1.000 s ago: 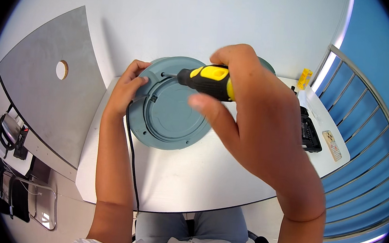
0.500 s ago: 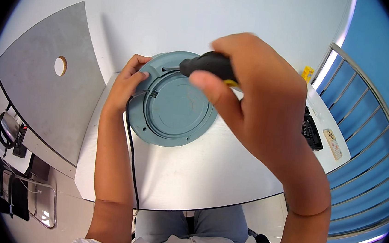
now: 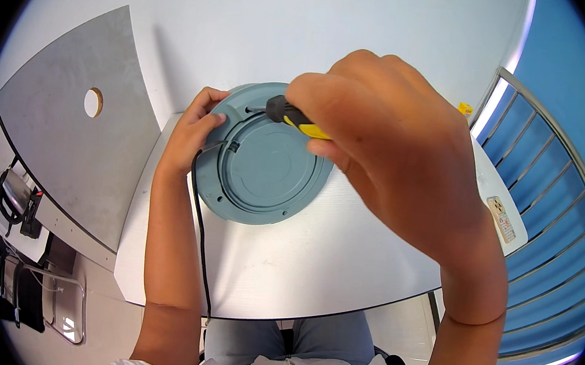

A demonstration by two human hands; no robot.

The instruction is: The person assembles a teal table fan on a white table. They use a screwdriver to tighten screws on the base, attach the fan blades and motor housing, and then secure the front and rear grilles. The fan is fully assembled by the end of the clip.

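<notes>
A round grey-green plastic base [image 3: 266,163] is held tilted over the white table, its recessed underside towards me. My left hand [image 3: 197,129] grips its left rim, thumb on the face and fingers behind. In my right hand [image 3: 394,136] is a screwdriver [image 3: 296,119] with a black and yellow handle. Its metal shaft points left to a hole in the base's upper left; whether the tip sits in a screw cannot be made out. A black cable [image 3: 199,233] leaves the base by a small slot and hangs past my left wrist over the table's front edge.
The white table [image 3: 298,273] has a grey panel [image 3: 68,121] with a round hole standing at its left. A patterned phone [image 3: 501,218] lies at the right end, near a metal railing [image 3: 558,164]. A small yellow object [image 3: 464,109] shows behind my right hand.
My right hand has turned about the screwdriver, exposing more of its yellow handle. The hand now hides the black case on the right. My left hand keeps its hold on the base.
</notes>
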